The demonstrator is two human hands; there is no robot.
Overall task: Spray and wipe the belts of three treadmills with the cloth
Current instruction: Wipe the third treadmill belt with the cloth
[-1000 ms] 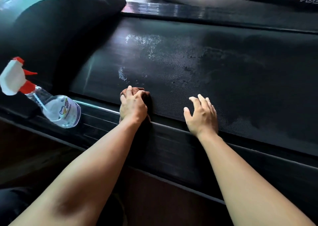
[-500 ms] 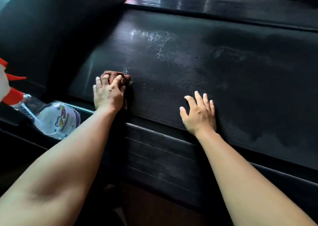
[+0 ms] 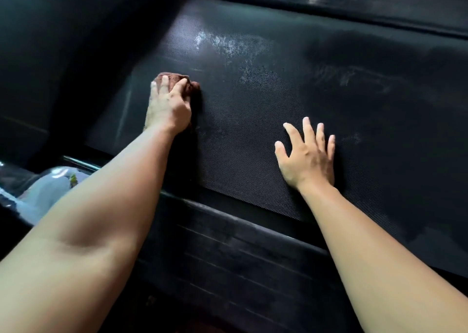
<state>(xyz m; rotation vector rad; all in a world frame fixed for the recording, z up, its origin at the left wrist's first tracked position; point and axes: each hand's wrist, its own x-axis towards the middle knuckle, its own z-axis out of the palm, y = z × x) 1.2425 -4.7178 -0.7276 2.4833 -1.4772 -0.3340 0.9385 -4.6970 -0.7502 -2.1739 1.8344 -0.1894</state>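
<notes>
A black textured treadmill belt (image 3: 266,135) fills the middle of the view, with pale wet spray patches (image 3: 222,44) farther up. My left hand (image 3: 168,107) grips a bunched brown cloth (image 3: 174,79) and presses it on the belt's left part. My right hand (image 3: 307,155) lies flat on the belt with fingers spread, holding nothing. The spray bottle (image 3: 48,188) lies on the near side rail at the left, mostly hidden behind my left forearm.
The treadmill's dark motor hood (image 3: 63,41) rises at the left. A ribbed black side rail (image 3: 240,244) runs along the near edge of the belt. A glossy far rail (image 3: 329,0) borders the belt at the top.
My left hand has slid the cloth from the belt's near edge farther up the belt. My right hand has stayed flat on the belt. The spray bottle has dropped mostly out of view.
</notes>
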